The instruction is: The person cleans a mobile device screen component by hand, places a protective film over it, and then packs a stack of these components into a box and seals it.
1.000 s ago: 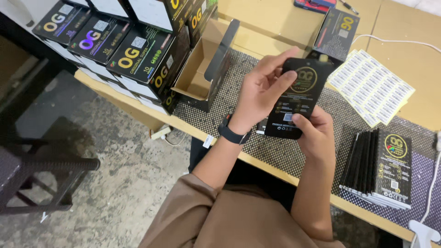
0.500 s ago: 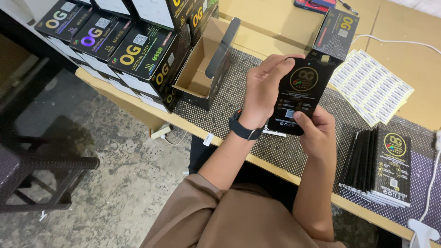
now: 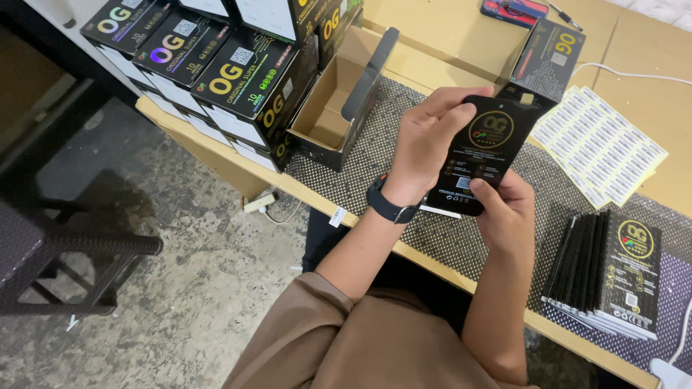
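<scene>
A flat black packet with a gold round emblem [image 3: 489,148] is held upright above the table edge. My left hand [image 3: 425,144], with a dark watch on its wrist, grips the packet's left side and top corner. Its lower right corner rests in my right hand [image 3: 508,212], whose thumb lies on the front face. Both hands hover over a dark woven mat [image 3: 375,155].
An open cardboard box [image 3: 339,101] stands left of my hands. Stacked black boxes [image 3: 238,72] fill the upper left. Sheets of white labels [image 3: 602,148] and a black box [image 3: 551,57] lie behind. A pile of like packets [image 3: 613,270] rests at right. A stool [image 3: 65,252] stands on the floor.
The packet has stayed in both hands. My left fingers shifted up to its top corner, and my right thumb slid onto its front.
</scene>
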